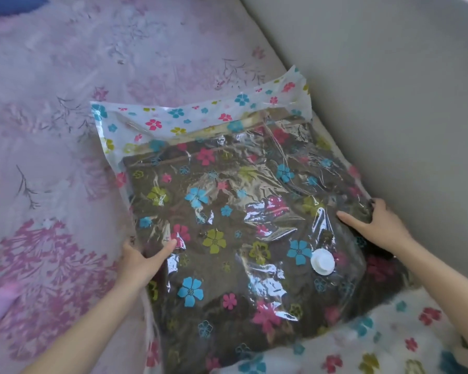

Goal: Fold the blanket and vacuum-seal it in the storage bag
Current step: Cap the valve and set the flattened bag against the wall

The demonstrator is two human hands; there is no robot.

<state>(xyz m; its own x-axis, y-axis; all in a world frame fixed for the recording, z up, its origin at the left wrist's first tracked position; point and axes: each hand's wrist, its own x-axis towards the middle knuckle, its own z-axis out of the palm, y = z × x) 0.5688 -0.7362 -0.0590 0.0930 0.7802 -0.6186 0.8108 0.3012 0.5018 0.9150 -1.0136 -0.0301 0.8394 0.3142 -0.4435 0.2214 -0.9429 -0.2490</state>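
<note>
Blanket (227,217), dark brown, already folded and lying inside the bag (173,114), which rested flat on the bed (52,103) close against a grey wall (389,90). Bag clear with printed flowers; its far end, beyond the blanket, lay flat and empty of cloth. A pale strip ran across there, likely the zip seal; could not tell whether it was pressed closed.

Left hand (141,259) gripped the bag's left edge, thumb on top of the plastic, fingers tucked beneath. Right hand (376,225) lay over the right side, thumb stretched straight along the top, fingers bent down over the blanket's edge through the plastic — a hold, by the look of it, not just a rest.

White round valve (322,261) sat on the upper face, near the right hand, cap on. No pump or vacuum hose in sight. Plastic loose and crinkled, plenty of air still inside, so no suction done yet.

Judged the step: folding and loading finished; hands were settling or squaring the filled bag. Next would call for running the seal fully closed along the far end, then uncapping the valve and drawing the air out. Risk: a gap in the seal would let air back in.

More flowered plastic (403,336) lay bunched at the near right corner.
</note>
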